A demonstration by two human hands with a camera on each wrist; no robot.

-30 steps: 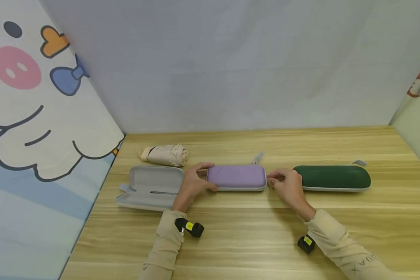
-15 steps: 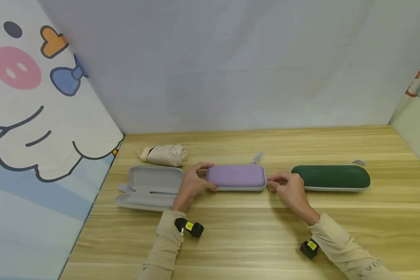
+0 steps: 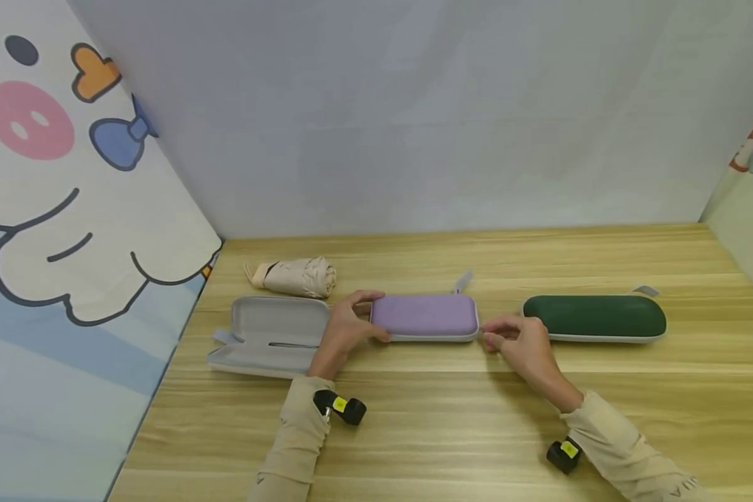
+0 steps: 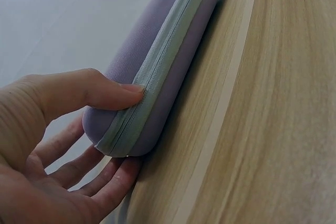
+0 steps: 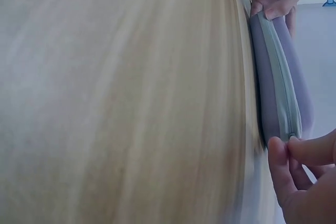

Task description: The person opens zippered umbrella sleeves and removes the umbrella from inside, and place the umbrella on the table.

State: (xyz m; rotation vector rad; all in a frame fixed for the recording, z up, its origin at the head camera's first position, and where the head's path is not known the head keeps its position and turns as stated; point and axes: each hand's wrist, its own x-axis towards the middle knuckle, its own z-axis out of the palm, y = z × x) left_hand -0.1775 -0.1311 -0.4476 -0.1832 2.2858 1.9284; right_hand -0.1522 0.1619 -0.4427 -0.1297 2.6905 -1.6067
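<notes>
A purple zippered hard case [image 3: 424, 315] lies lid up in the middle of the table, its pale zip looking closed along the front. My left hand [image 3: 344, 331] grips its left end; in the left wrist view the thumb [image 4: 118, 94] presses the zip band and the other fingers curl round the end. At the right end, my right hand [image 3: 527, 348] pinches the zip pull between thumb and forefinger. In the right wrist view the small zip slider [image 5: 292, 136] shows just above the fingertips, which cover the pull itself.
A green zippered case [image 3: 595, 316] lies just right of my right hand. An open grey case [image 3: 281, 322] with a dark slot lies left, partly behind my left hand. Behind it rests a rolled beige folding umbrella [image 3: 298, 277]. A pale wall [image 3: 452, 139] borders the table's back.
My right wrist and forearm have shifted right and toward me, while the fingertips slid slightly round the case's right end toward the front. The left hand and purple case have stayed in place.
</notes>
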